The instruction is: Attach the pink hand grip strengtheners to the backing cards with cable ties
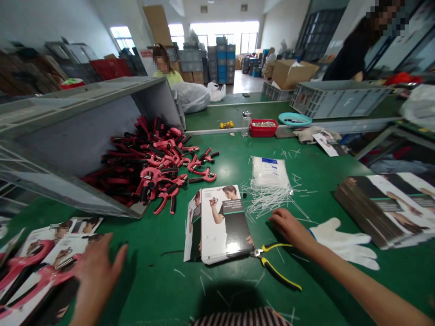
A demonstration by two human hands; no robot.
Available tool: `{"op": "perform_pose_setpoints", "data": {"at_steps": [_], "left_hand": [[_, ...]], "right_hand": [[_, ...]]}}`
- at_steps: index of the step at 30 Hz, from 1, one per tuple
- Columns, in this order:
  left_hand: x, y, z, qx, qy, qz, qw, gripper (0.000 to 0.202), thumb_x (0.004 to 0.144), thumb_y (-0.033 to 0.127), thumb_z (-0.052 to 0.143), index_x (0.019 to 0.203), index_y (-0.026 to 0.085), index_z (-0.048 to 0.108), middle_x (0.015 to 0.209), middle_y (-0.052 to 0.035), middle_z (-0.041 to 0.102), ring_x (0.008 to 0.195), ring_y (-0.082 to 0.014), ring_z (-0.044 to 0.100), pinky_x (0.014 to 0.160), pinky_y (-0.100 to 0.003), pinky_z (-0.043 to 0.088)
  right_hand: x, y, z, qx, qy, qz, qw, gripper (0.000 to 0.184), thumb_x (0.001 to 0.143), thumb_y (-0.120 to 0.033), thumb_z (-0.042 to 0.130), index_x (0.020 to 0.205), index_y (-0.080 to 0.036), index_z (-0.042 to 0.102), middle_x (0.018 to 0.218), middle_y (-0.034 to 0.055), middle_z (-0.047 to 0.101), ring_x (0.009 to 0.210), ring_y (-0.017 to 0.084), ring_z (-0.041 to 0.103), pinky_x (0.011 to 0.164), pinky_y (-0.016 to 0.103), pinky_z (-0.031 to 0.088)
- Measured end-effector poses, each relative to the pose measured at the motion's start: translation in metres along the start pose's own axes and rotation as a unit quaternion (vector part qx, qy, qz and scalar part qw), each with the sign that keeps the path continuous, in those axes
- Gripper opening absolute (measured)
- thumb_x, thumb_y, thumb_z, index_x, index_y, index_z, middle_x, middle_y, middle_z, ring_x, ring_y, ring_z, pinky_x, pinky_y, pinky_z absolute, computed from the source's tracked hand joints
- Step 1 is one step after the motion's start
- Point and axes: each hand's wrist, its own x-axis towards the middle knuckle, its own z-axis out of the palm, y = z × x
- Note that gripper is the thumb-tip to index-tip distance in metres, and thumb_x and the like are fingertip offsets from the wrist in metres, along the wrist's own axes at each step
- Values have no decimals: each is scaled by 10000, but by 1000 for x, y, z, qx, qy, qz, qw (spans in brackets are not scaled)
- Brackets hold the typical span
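My left hand point(100, 267), slightly blurred, has its thumb and fingers apart beside pink-and-black hand grips point(49, 271) fixed to printed cards at the lower left. My right hand point(288, 226) is at the edge of a spread of white cable ties point(265, 199); its fingers are bent together, and whatever they hold is hidden. Between the hands lies a stack of printed cards point(222, 226), with one card leaning at its left side. Yellow-and-black cutting pliers point(277, 265) touch the stack's lower right corner.
A tipped grey crate point(102, 113) spills loose hand grips point(163, 158) onto the green table. Behind the ties sits a bag of cable ties point(269, 171). A white glove point(343, 242) and a thick card stack point(390, 208) lie right. A red tray point(263, 128) stands farther back; two people are beyond.
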Motion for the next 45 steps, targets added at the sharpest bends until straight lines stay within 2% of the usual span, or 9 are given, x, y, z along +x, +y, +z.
{"op": "perform_pose_setpoints", "data": {"at_steps": [5,9,14,17,20,23,29,40,45], "left_hand": [[-18,158,42,-269,-142,17,952,507,918,534,452,1311,229,544,1396,-91,544,1295,-266,503,1113,-451,376],[-7,221,65,-275,-151,33,949,823,791,535,654,1474,177,365,1505,-170,409,1405,-345,345,1155,-536,262],[16,209,72,-383,-163,11,909,602,835,499,622,1365,230,523,1461,-117,479,1379,-298,401,1161,-459,272],[17,183,68,-429,-165,-139,877,536,810,514,665,1239,199,605,1374,-142,550,1300,-303,490,1086,-442,382],[12,167,64,-470,-214,-295,804,636,702,514,780,1192,157,590,1348,-192,546,1220,-324,547,905,-428,520],[12,168,66,-504,-266,-331,752,683,657,520,814,1188,162,577,1333,-180,559,1130,-294,598,780,-365,544],[31,184,82,-546,-377,-234,711,492,688,522,780,959,122,689,995,-117,712,894,-188,650,785,-264,459],[36,188,66,-455,-419,-196,761,663,756,696,618,1175,183,589,1263,-134,646,1154,-273,594,927,-374,448],[39,188,77,-472,-396,-220,757,792,707,643,714,1310,182,490,1321,-155,600,1186,-276,578,974,-394,414]], "right_hand": [[48,18,8,-113,-70,30,991,134,943,-185,451,926,-151,579,980,131,585,840,218,583,725,297,453],[56,24,7,-120,-112,-13,986,121,936,-175,442,913,-161,561,943,110,600,750,187,583,656,263,424],[49,32,-4,-64,-103,-37,992,45,885,-173,484,900,-170,526,953,123,611,797,195,601,673,261,437],[43,36,-10,41,-77,6,996,60,905,-228,458,870,-195,493,843,85,623,722,186,593,661,284,449],[41,36,-16,154,-71,86,982,115,908,-305,474,834,-216,467,713,16,595,577,154,551,576,281,436],[46,27,-25,300,-52,137,943,182,882,-392,536,877,-215,497,687,-21,575,552,147,568,564,290,459],[73,-8,-45,571,-13,151,807,408,791,-467,704,1061,-176,608,725,-18,615,595,126,576,605,293,496],[88,-59,-61,672,-27,106,733,278,840,-414,704,925,-165,614,855,36,693,542,77,554,501,209,468],[101,-101,-46,757,-46,86,646,291,861,-443,680,936,-197,546,704,-10,668,433,65,501,408,178,406]]}}
